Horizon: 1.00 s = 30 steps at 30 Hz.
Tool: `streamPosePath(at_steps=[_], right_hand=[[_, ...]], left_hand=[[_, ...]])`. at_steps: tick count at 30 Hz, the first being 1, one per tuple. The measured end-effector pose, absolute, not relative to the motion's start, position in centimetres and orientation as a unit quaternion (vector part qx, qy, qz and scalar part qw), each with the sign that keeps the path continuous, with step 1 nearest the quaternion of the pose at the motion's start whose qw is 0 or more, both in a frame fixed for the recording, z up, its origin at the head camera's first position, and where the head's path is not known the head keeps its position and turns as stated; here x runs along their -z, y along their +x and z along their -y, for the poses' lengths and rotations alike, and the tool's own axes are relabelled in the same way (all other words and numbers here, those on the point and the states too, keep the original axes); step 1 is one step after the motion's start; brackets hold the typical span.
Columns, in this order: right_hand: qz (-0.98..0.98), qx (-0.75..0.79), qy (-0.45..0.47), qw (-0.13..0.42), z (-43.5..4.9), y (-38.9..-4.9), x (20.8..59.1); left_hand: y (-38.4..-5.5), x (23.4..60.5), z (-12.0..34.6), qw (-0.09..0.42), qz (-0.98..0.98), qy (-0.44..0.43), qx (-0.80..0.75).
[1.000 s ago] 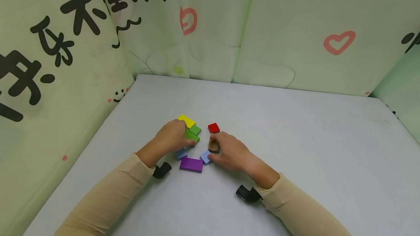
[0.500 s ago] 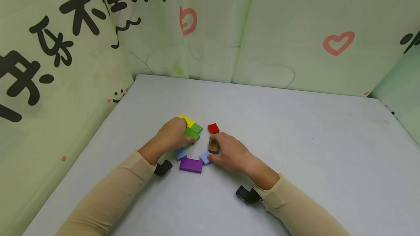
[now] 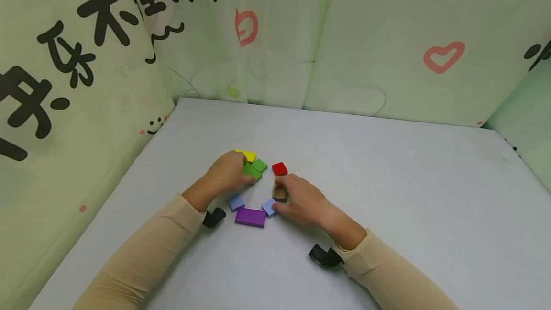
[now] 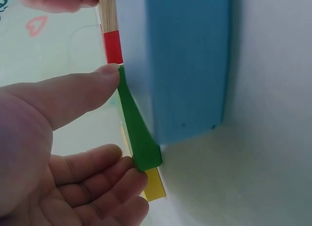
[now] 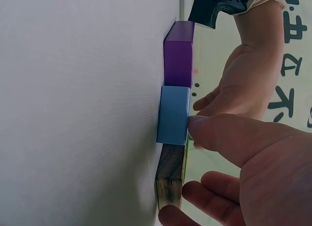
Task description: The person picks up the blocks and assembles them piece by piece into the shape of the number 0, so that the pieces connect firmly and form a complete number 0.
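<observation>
Sliding farther beyond the purple block (image 3: 250, 217), the long green block (image 3: 253, 171) is being pinched by the left hand (image 3: 225, 172); the yellow block (image 3: 250, 156) is turning. Beyond purple's right end, the right hand (image 3: 304, 201) is pinching the wooden block (image 3: 280, 193) and light-blue block (image 3: 269, 207) together.

Larger green block (image 3: 252, 171) — flat; wood-grained block (image 3: 281, 193) — beside light-blue block (image 3: 268, 207)

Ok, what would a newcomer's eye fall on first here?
Likely the purple block below the middle of the head view, and the red block farther back, both vivid against the pale table. After that, the bold black lettering on the light green cloth at the left.
</observation>
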State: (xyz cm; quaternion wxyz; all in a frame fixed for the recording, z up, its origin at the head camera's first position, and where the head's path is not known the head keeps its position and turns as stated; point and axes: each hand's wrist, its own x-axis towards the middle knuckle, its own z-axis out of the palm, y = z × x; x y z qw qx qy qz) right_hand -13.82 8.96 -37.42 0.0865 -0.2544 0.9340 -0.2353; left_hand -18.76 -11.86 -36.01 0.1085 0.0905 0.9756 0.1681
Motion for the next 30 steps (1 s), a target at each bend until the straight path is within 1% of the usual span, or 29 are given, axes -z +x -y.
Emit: streamPosePath(at_steps=[7, 15, 30], right_hand=[[-0.934, 0.235, -0.253, 0.089, -9.0, -13.8, 37.5], [-0.934, 0.236, -0.253, 0.089, -9.0, -13.8, 37.5], [-0.934, 0.236, -0.253, 0.090, -9.0, -13.8, 37.5]], left_hand=[[-19.1, 36.0, 11.9, 0.117, -0.973, 0.104, -0.168], [-19.7, 36.2, 12.6, 0.149, -0.962, 0.121, -0.194], [-20.3, 36.0, 13.7, 0.177, -0.951, 0.174, -0.183]])
